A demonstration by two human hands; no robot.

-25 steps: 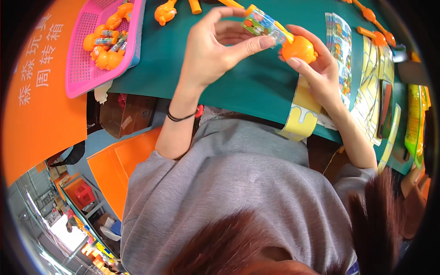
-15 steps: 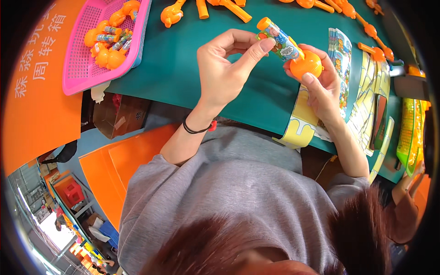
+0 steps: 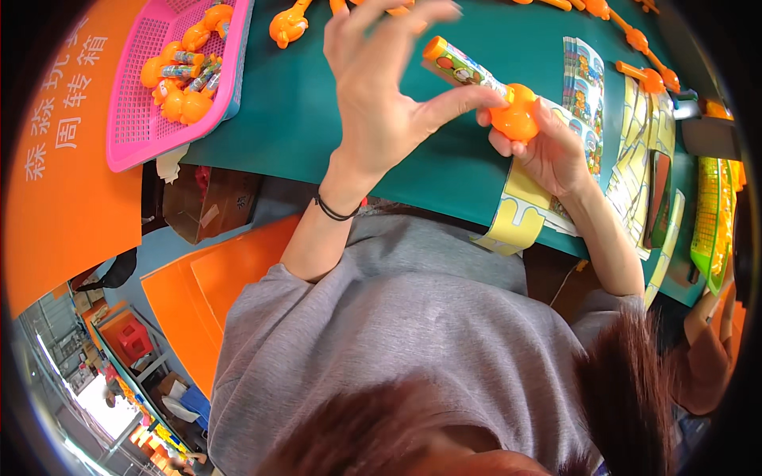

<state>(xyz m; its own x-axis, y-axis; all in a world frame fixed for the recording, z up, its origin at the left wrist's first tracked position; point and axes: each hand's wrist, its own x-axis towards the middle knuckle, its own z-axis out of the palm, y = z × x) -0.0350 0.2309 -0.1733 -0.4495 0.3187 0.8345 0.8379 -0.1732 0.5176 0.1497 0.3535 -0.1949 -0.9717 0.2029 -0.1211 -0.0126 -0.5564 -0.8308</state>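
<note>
My right hand (image 3: 552,159) grips an orange plastic toy (image 3: 516,115) by its round head. The toy's tube-shaped handle, wrapped in a colourful printed sticker (image 3: 474,73), points up and to the left and ends in an orange cap. My left hand (image 3: 373,87) is open, fingers spread and slightly blurred. Its thumb reaches across to the toy where handle and head meet. A stack of printed sticker sheets (image 3: 583,95) lies on the green table beside my right hand, partly hidden behind it.
A pink basket (image 3: 127,147) of stickered orange toys stands at the left. More orange toys (image 3: 287,28) lie along the table's far side. Yellow-and-white backing sheets (image 3: 635,170) lie at the right, near a green basket (image 3: 706,230) and another person's arm (image 3: 702,313).
My left fingers have let go of the handle and spread upward, with the thumb moving to the toy's head. The handle now lies lower and flatter.
</note>
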